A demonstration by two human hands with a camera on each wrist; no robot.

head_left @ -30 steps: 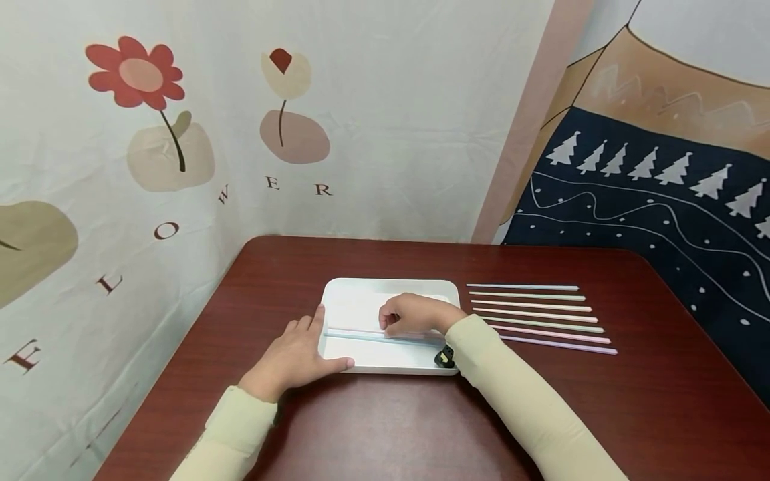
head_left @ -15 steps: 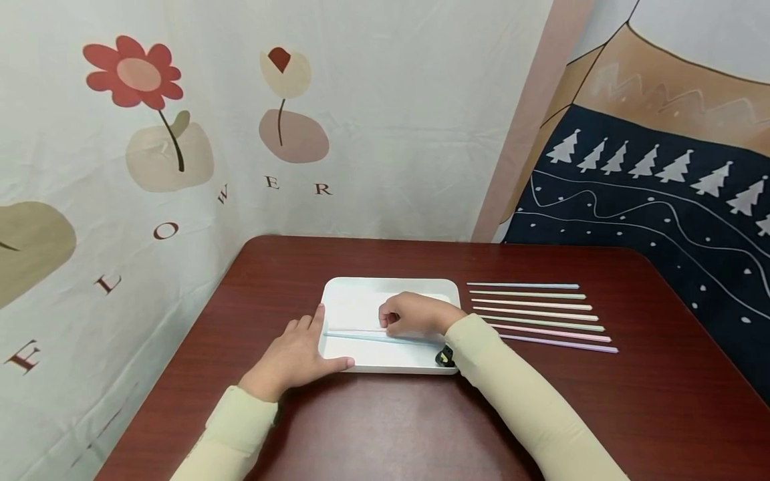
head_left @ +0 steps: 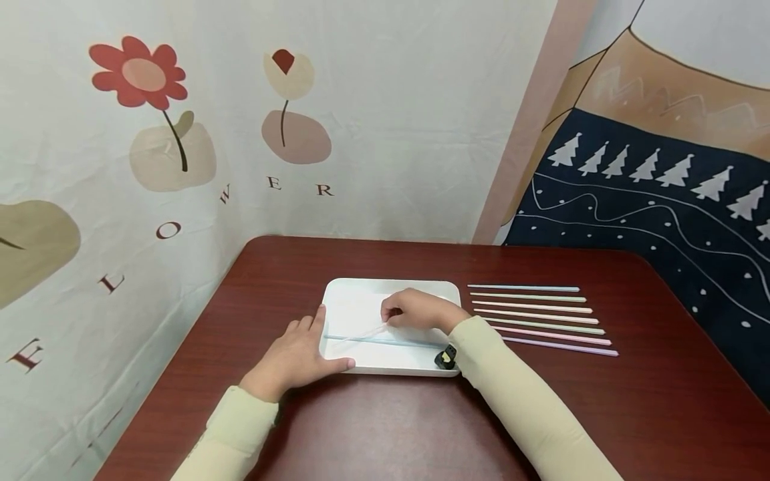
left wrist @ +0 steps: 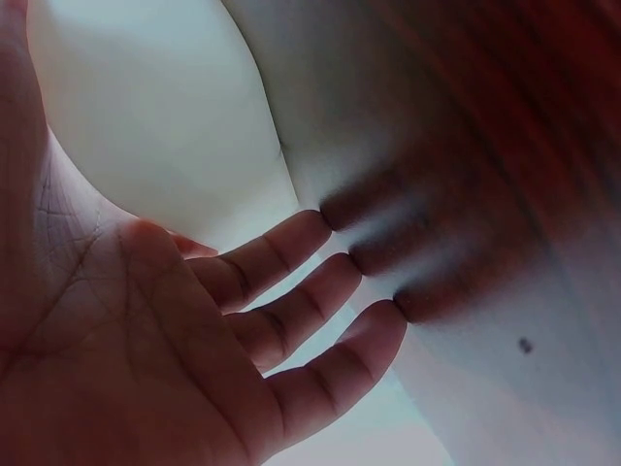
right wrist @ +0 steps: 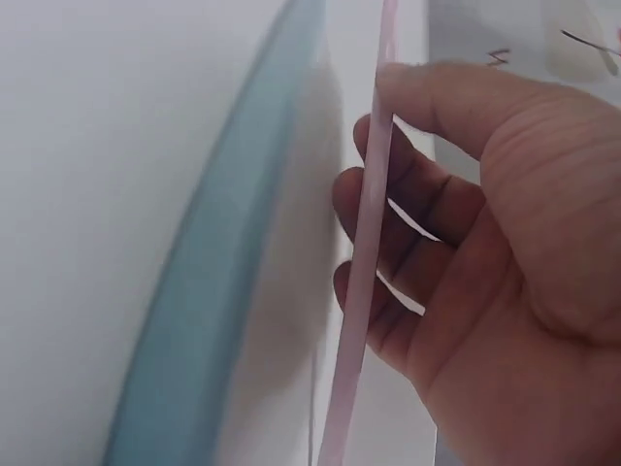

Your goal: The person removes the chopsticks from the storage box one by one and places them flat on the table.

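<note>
A white tray [head_left: 351, 297] lies on the table. My left hand [head_left: 291, 354] rests at its left end, thumb along the front rim and fingers along the left side. In the left wrist view, several fingertips [left wrist: 374, 325] of that hand reach the table surface beside the tray. Over the tray, my right hand [head_left: 421, 308] pinches a thin pink straw [right wrist: 364, 243] between thumb and fingers. The straw slants, its left part lower than the gripped part. Below it, a light blue straw [head_left: 394, 342] lies lengthwise in the tray, partly hidden by the right wrist.
Right of the tray, several pastel straws lie in a spaced row, from a blue straw [head_left: 523, 288] at the back to a purple straw [head_left: 565, 346] nearest me. The dark red table [head_left: 385, 427] backs onto a printed curtain [head_left: 409, 167].
My right hand has risen slightly, tilting the pink straw up from beside the blue straw, where it lay nearly parallel. The left hand stays in place.
</note>
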